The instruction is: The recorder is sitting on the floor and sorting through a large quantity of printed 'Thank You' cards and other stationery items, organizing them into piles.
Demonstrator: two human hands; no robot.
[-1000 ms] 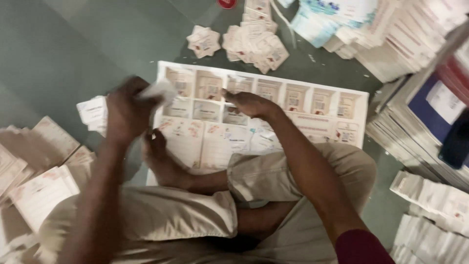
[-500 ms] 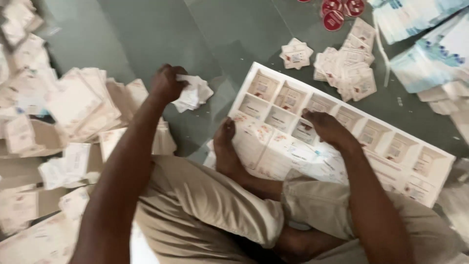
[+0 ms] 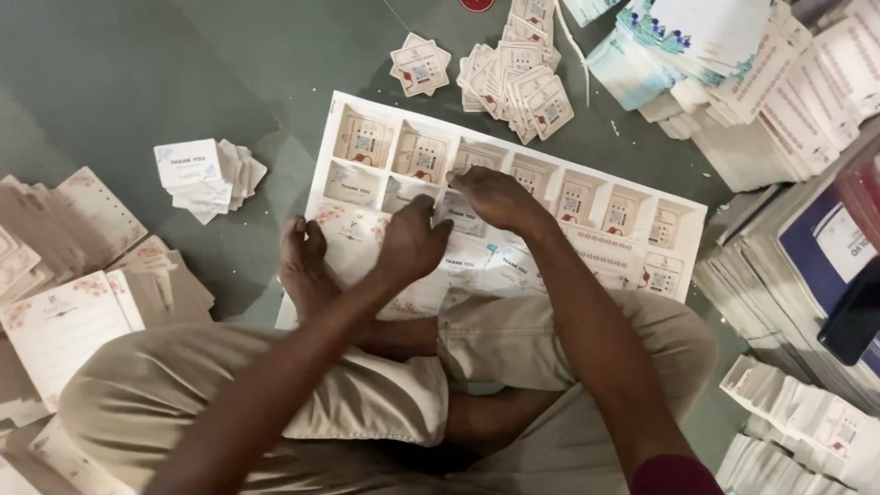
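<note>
both hands, left hand (image 3: pixel 410 243) and right hand (image 3: pixel 495 197), fingers pinching one printed sheet (image 3: pixel 587 206); two loose card piles (image 3: pixel 206 177) nearby

A grey-green floor (image 3: pixel 183 82) carries everything. A large white printed sheet (image 3: pixel 683 220) of card panels lies flat in the middle, running from upper left to right. Left of it sits a small fanned stack of white cards (image 3: pixel 203 177), apart from the sheet. Above the sheet lie a little pile of square cards (image 3: pixel 420 64) and a wider spread of the same kind (image 3: pixel 518 81). Beige floral cards (image 3: pixel 69 275) spread along the left edge. Tall stacks of white printed paper (image 3: pixel 779 101) crowd the upper right, and more white piles (image 3: pixel 807 422) sit at lower right.
</note>
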